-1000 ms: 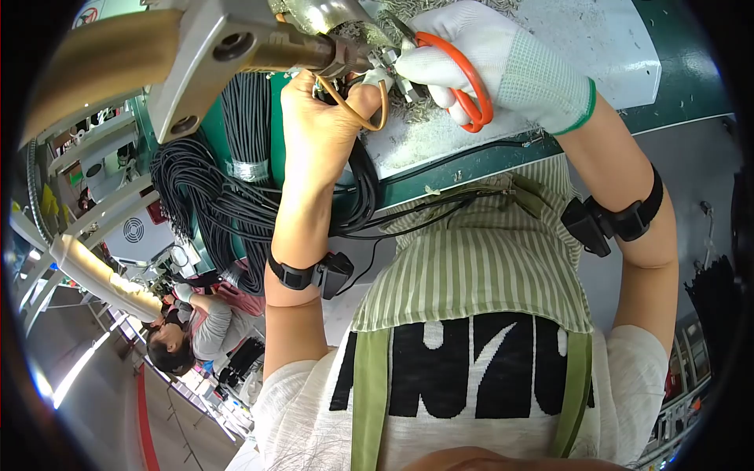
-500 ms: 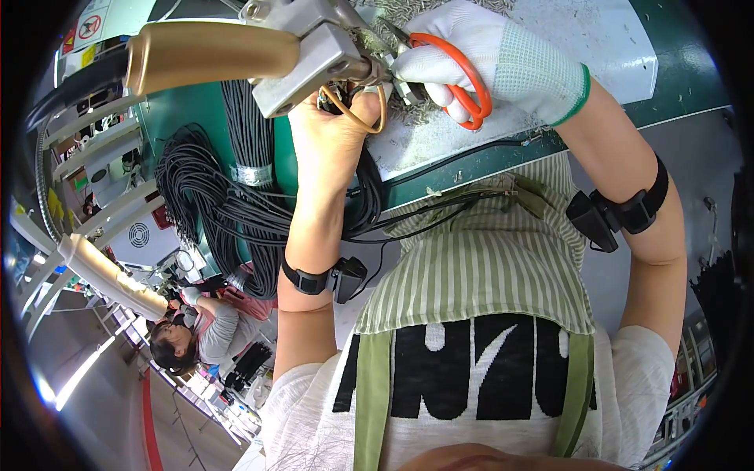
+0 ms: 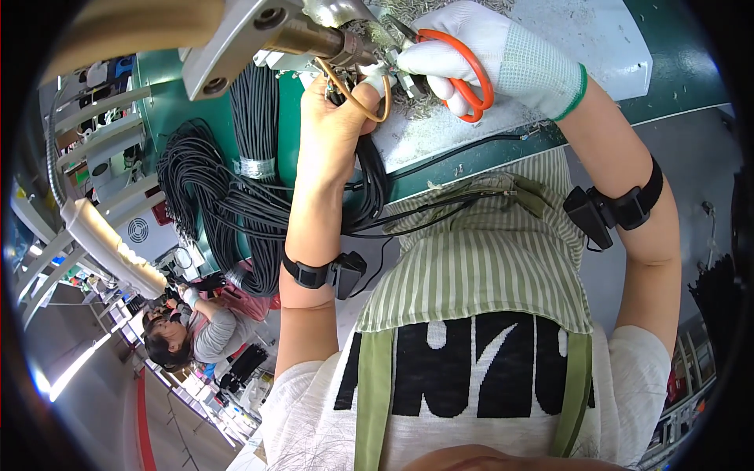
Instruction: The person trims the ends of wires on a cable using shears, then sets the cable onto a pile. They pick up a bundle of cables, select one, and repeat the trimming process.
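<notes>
My right hand [image 3: 491, 59], in a white knitted glove with a green cuff, is closed on a pair of scissors with red-orange handles [image 3: 481, 78]. Their dark blades point up and left, beside a heap of small silvery metal pieces [image 3: 416, 106]. My left hand [image 3: 334, 129] is bare apart from white coverings on fingertips. It is closed around black cable [image 3: 371, 169] that hangs below it; the gripped ends are partly hidden. A tan loop [image 3: 385, 110] curves around its fingers. Both hands are close together, under a metal arm fitting [image 3: 345, 49].
A lamp-like tan arm [image 3: 133, 35] hangs over the upper left. Bundled black cables [image 3: 255, 125] lie on the green table [image 3: 165, 102], some draping over its front edge. A white sheet [image 3: 620, 55] carries metal scraps. Another person [image 3: 212, 330] sits at the lower left.
My left hand has shifted slightly right, and the scissors stay in my right hand. The metal arm fitting appears lower and further left, and larger.
</notes>
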Available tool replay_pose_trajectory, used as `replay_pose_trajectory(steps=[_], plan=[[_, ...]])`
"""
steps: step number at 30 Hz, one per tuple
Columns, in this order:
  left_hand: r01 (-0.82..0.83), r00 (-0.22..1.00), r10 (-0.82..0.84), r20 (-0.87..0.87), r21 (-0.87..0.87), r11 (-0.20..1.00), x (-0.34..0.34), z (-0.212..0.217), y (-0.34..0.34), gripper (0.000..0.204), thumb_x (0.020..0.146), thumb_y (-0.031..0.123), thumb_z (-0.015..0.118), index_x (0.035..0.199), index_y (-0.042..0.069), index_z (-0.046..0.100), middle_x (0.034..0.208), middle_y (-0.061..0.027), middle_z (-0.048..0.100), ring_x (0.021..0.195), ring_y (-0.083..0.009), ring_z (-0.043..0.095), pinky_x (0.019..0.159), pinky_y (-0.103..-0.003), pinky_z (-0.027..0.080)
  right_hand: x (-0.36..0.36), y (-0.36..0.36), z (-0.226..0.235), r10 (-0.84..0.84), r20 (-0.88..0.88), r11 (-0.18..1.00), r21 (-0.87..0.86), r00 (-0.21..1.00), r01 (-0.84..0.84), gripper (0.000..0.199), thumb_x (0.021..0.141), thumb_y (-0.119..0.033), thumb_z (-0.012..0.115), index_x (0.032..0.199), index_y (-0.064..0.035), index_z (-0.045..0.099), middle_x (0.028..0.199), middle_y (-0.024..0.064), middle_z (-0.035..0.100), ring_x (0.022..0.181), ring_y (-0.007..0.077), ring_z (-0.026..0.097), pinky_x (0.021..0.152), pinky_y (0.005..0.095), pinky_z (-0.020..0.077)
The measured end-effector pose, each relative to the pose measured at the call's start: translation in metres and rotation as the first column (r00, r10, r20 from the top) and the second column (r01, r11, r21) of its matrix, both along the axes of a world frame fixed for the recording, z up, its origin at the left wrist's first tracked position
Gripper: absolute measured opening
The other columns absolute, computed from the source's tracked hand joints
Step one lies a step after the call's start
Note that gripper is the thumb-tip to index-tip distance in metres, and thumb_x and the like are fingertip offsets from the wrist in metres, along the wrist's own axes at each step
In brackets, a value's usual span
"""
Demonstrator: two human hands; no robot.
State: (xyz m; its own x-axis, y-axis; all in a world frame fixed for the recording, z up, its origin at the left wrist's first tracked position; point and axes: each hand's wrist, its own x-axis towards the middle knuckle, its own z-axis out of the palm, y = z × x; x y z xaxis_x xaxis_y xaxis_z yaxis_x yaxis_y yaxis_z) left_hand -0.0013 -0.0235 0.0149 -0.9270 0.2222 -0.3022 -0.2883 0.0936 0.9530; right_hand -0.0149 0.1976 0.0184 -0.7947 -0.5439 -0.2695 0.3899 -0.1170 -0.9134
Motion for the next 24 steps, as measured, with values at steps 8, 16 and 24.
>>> replay_pose_trajectory(steps=[8,16,24], plan=[[0.012,1.0,-0.011,0.016,-0.105,0.994,0.013,0.005,-0.005,0.005,0.078,0.006,0.064,0.082,0.003,0.062,0.067,0.0059,0.052,0.056,-0.0009,0.042,0.051,-0.016,0.036,0.016,0.005,-0.002,-0.042,-0.075,0.997,0.067,0.996,0.047,0.028,0.089,-0.024,0.061,0.077,0.0008,0.061,0.06,0.0059,0.059,0.048,0.0127,0.057,0.045,0.0248,0.0438],[-0.115,0.973,0.037,-0.226,-0.343,0.932,0.079,0.026,0.007,0.015,0.069,-0.004,0.067,0.081,0.0,0.06,0.069,0.0049,0.054,0.062,0.0007,0.043,0.055,-0.015,0.036,0.077,-0.011,0.012,-0.118,0.01,0.972,0.205,0.993,0.114,0.024,0.09,-0.023,0.06,0.084,0.0008,0.058,0.059,0.0018,0.054,0.049,0.0095,0.054,0.047,0.0222,0.0431],[-0.145,0.937,0.063,-0.345,-0.217,0.965,0.091,0.028,-0.001,0.033,0.064,-0.008,0.069,0.095,-0.003,0.057,0.083,-0.0005,0.06,0.067,-0.0011,0.047,0.058,-0.015,0.04,0.113,-0.021,0.008,0.072,-0.34,0.936,0.347,0.938,0.054,0.026,0.089,-0.024,0.061,0.082,0.0007,0.058,0.058,0.0023,0.055,0.048,0.0092,0.054,0.046,0.0235,0.044]])
